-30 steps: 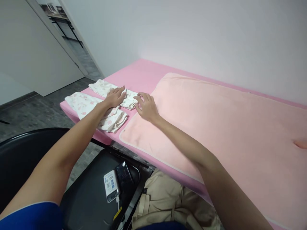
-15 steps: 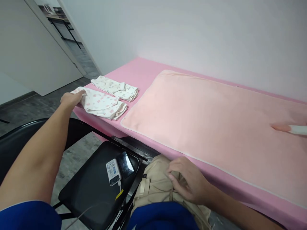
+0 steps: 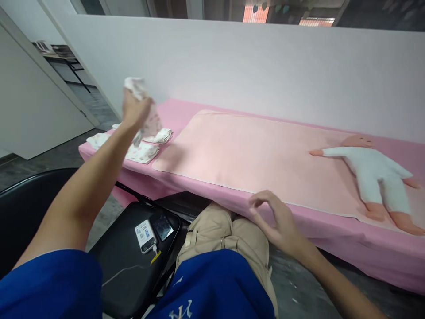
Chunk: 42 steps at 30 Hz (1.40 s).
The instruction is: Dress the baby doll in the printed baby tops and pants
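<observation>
My left hand point(image 3: 136, 108) is raised above the left end of the table, closed on a white cloth with a pinkish print point(image 3: 153, 122), which looks like a baby garment. Motion blurs it, and its exact kind cannot be made out. Below it lie a folded white garment with a pink print point(image 3: 144, 153) and a second folded printed garment point(image 3: 164, 135), partly covered by my arm. My right hand point(image 3: 277, 221) hovers over my lap by the table's front edge, fingers curved, thumb apart, nothing held.
A peach mat point(image 3: 232, 150) covers much of the pink-draped table point(image 3: 179, 110). On its right part lies a baby doll in white point(image 3: 375, 170). A black chair point(image 3: 116, 248) at my left carries a power bank point(image 3: 146, 236) with a cable and a phone point(image 3: 162, 226).
My left hand has lifted a printed cloth off the garments, up and to the right. My right hand has risen from my lap. The view has shifted, bringing the whole doll into sight.
</observation>
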Motion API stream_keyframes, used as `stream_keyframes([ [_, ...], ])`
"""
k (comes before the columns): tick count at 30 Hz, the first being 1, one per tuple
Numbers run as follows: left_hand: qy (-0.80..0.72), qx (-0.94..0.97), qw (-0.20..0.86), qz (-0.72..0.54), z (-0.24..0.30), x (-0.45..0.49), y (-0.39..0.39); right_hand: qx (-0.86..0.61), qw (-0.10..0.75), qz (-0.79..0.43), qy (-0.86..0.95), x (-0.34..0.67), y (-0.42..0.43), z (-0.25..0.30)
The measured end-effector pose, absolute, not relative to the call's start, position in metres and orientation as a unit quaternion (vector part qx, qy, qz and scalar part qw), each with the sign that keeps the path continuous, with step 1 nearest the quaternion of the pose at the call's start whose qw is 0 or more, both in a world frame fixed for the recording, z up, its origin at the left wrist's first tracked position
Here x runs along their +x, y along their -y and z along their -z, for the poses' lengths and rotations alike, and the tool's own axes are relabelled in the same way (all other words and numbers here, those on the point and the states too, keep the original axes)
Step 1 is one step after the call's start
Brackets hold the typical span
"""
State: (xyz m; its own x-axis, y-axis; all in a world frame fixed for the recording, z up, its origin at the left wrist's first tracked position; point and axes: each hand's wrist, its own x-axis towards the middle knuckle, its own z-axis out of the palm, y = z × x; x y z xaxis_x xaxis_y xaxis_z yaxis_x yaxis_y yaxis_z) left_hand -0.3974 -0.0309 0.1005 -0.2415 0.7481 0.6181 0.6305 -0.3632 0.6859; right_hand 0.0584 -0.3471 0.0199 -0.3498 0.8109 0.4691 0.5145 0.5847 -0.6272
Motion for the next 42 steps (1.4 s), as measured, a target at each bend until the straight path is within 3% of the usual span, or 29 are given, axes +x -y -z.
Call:
stream_keyframes([
  [2, -0.527, 0.618, 0.118, -0.571, -0.121, -0.309, 0.073, -0.444, 0.393, -0.099, 0.799, 0.06, 0.35, -0.047],
  [4, -0.386, 0.716, 0.197, -0.547, -0.132, -0.223, 0.139, -0.452, 0.399, 0.01, 0.797, 0.058, 0.356, -0.072],
  [8, -0.145, 0.744, 0.449, -0.472, -0.118, -0.109, 0.263, -0.473, 0.42, 0.154, 0.759, 0.056, 0.376, -0.096],
  [11, -0.108, 0.683, 0.548, -0.471, -0.094, -0.084, 0.3, -0.496, 0.45, 0.178, 0.721, 0.065, 0.391, -0.094],
  [16, 0.014, 0.703, 0.619, -0.351, -0.065, -0.092, 0.295, -0.502, 0.482, 0.097, 0.712, 0.085, 0.41, -0.077],
  [20, 0.063, 0.737, 0.585, -0.333, -0.064, -0.104, 0.295, -0.484, 0.506, 0.022, 0.714, 0.093, 0.414, -0.06],
  [26, -0.013, 0.769, 0.477, -0.424, -0.081, -0.127, 0.302, -0.438, 0.534, -0.158, 0.706, 0.075, 0.405, -0.056],
  [33, -0.242, 0.671, 0.376, -0.592, -0.097, -0.18, 0.285, -0.54, 0.514, -0.067, 0.662, 0.099, 0.395, -0.089],
  [39, -0.416, 0.817, 0.122, -0.381, -0.134, -0.169, 0.133, -0.634, 0.497, 0.025, 0.591, 0.151, 0.25, -0.115],
  [42, -0.469, 0.849, 0.083, -0.231, -0.105, -0.151, 0.022, -0.701, 0.359, -0.038, 0.614, 0.189, 0.155, -0.093],
])
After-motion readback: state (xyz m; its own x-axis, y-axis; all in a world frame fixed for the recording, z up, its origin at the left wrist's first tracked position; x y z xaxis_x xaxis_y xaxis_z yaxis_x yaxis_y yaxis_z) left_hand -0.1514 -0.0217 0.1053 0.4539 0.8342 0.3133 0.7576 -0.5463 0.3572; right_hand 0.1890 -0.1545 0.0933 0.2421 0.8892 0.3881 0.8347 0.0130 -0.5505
